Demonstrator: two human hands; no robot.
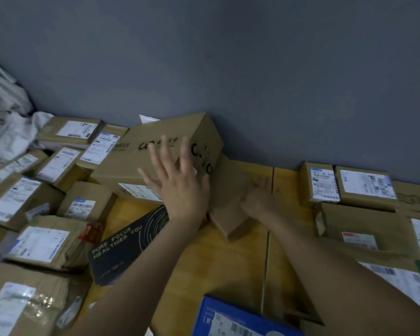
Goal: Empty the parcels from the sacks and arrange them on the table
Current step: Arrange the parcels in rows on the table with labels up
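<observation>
A long cardboard box [141,161] with black lettering lies tilted against the grey wall at the table's back. My left hand [180,183] is spread open in front of it, fingers apart, holding nothing. My right hand [260,192] is blurred and rests flat, fingers spread, on a plain brown box [228,202] that leans against the long box's right end. A black parcel [129,246] reading "PURE FOCUS HEALTHIER YOU" lies under my left forearm. White sacks [7,117] are heaped at the far left.
Several labelled brown parcels [41,241] cover the left of the wooden table [228,267]. More labelled boxes [364,185] stand at the right against the wall. A blue box [230,318] sits at the near edge.
</observation>
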